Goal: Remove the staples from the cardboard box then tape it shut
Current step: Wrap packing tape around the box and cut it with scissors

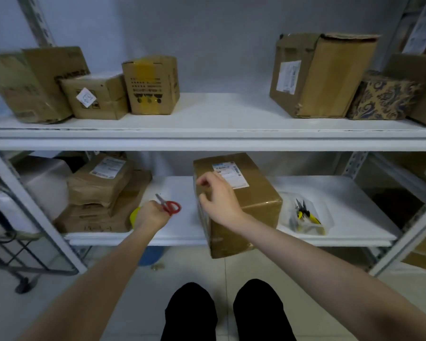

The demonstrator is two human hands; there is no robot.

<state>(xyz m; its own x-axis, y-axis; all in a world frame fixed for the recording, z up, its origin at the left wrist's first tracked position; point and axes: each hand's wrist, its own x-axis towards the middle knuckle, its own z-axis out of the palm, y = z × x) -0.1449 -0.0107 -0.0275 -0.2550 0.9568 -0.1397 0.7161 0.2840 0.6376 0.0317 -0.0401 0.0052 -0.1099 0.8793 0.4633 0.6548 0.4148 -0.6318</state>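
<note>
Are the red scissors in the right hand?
No, the left hand grips the red scissors; the right hand is at the cardboard box.

Below the upper shelf (207,134) we count one pair of scissors (169,206), one of pliers (305,214); on its left end, three boxes (22,82) (94,98) (150,84)

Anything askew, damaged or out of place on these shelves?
The cardboard box gripped by the right hand sticks out past the lower shelf front edge. On the upper shelf, a large box leans, lower corner apparently torn.
</note>
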